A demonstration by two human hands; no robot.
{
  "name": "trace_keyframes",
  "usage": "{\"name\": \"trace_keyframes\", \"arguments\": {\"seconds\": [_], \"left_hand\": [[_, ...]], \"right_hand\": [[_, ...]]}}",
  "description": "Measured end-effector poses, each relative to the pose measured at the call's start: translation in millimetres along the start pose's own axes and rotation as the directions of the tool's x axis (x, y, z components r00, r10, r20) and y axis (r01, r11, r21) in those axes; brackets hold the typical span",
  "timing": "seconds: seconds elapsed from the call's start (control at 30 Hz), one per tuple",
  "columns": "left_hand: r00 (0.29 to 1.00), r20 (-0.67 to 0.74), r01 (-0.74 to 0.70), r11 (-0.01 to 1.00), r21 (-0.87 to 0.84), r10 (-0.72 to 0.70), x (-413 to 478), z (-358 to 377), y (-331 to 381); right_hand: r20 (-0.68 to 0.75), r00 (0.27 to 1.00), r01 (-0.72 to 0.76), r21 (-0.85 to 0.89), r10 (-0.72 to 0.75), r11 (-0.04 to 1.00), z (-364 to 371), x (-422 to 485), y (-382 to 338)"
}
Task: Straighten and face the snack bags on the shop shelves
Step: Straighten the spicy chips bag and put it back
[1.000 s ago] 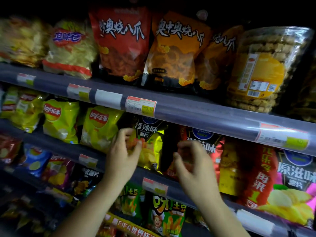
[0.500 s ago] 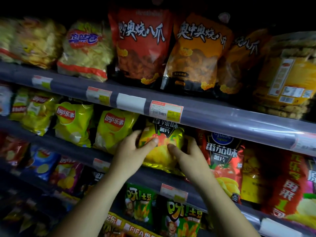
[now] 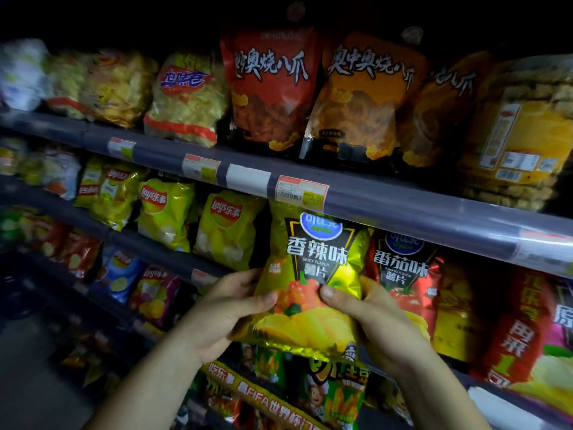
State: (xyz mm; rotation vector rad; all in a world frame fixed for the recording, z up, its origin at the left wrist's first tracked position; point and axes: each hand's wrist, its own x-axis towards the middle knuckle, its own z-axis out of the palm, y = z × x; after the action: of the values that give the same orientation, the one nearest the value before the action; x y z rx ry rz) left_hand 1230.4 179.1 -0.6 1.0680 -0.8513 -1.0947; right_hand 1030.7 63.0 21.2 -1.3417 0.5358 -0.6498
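Between left hand (image 3: pixel 217 318) and right hand (image 3: pixel 383 324), yellow chip bag (image 3: pixel 313 265) gripped, fingers (image 3: pixel 238 279) mostly hidden behind.

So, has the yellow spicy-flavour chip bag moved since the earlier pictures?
Yes. The yellow bag came forward, out of its row: it sat behind the lower shelf rail before, and now its bottom edge hangs in front of that rail.

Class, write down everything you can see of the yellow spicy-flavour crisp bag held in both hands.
The yellow crisp bag is glossy, crinkled foil with a black panel, blue oval logo, white characters, "SPICY FLAVOUR" and a pictured red pepper and crisps. It is upright, front to the camera, its top reaching the price label above. The left hand and right hand grip its lower sides, thumbs on the front.
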Motion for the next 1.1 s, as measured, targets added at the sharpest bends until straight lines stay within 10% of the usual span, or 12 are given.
{"name": "trace_keyframes", "arguments": {"seconds": [0.33,0.67,1.1], "left_hand": [[0.993,-0.115,0.042,0.999,0.023,-0.039,-49,22,-30],[0.838,-0.388,-0.251,0.902,0.350,0.383,-48,67,6],[0.949,-0.305,-0.112,0.989,-0.092,0.079,-25,18,23]], "right_hand": [[0.110,0.990,-0.097,0.077,0.088,0.992,-15,-30,15],[0.173,0.985,0.007,0.016,-0.009,1.000,-7,-51,29],[0.059,0.998,0.006,0.066,-0.010,0.998,3,-35,23]]}}
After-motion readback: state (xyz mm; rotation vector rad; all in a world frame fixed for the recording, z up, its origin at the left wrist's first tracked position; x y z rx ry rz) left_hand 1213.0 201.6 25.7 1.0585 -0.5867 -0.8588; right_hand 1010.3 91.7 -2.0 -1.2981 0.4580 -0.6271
